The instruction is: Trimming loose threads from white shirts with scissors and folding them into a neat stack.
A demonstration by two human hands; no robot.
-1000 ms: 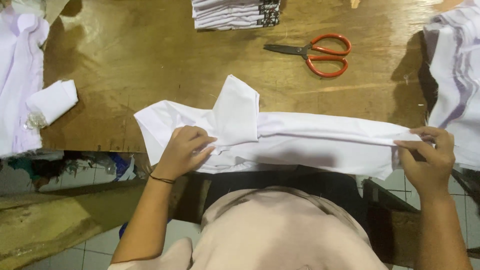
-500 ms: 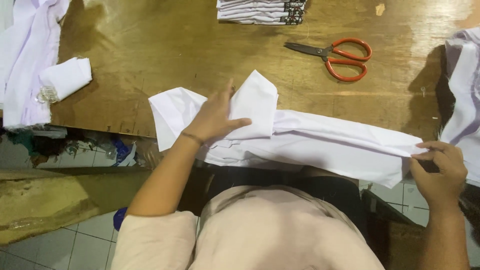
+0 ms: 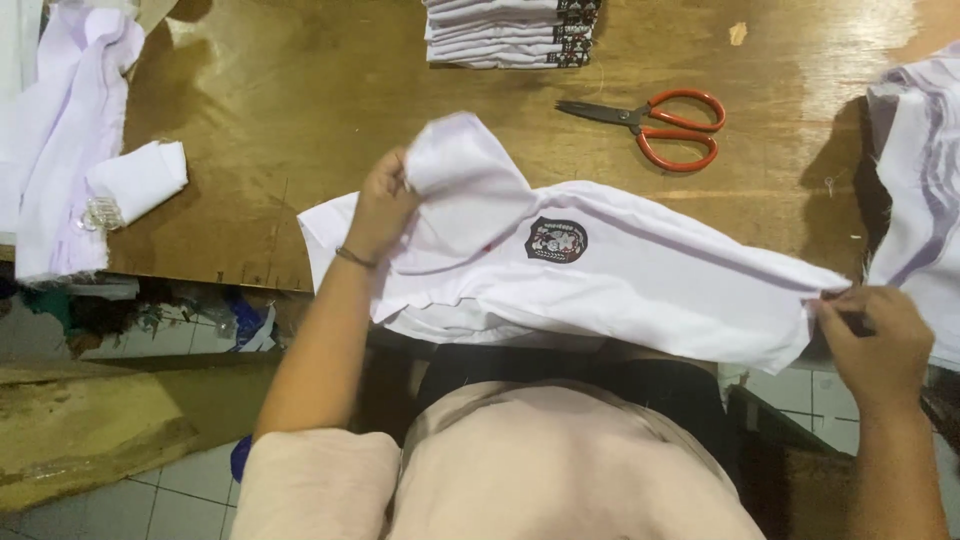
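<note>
The counter (image 3: 300,90) is brown wood, and its near edge runs across the view just in front of the person. A white shirt (image 3: 640,280) lies folded into a long band along that near edge, partly overhanging it. The band's long axis runs left to right, tilting slightly toward the person at its right end. A dark badge (image 3: 557,240) sits face up near the middle of the band.

The left hand (image 3: 385,205) is at the shirt's left end, its fingers clamped on a flap of cloth (image 3: 465,170) that is lifted off the band and stands up toward the far side. The right hand (image 3: 875,340) is at the opposite end, off the counter's near right corner, with its fingers pinched together on the shirt's right tip. So the shirt spans between the two hands, each holding one end; the badge lies nearer the left hand.

At the left edge lies a heap of white cloth (image 3: 60,150) with a small rolled piece (image 3: 140,180) beside it. More white cloth (image 3: 915,190) is piled at the right edge. A stack of folded shirts (image 3: 510,30) sits at the far edge, and red-handled scissors (image 3: 655,125) lie just to its near right, blades pointing left.
</note>
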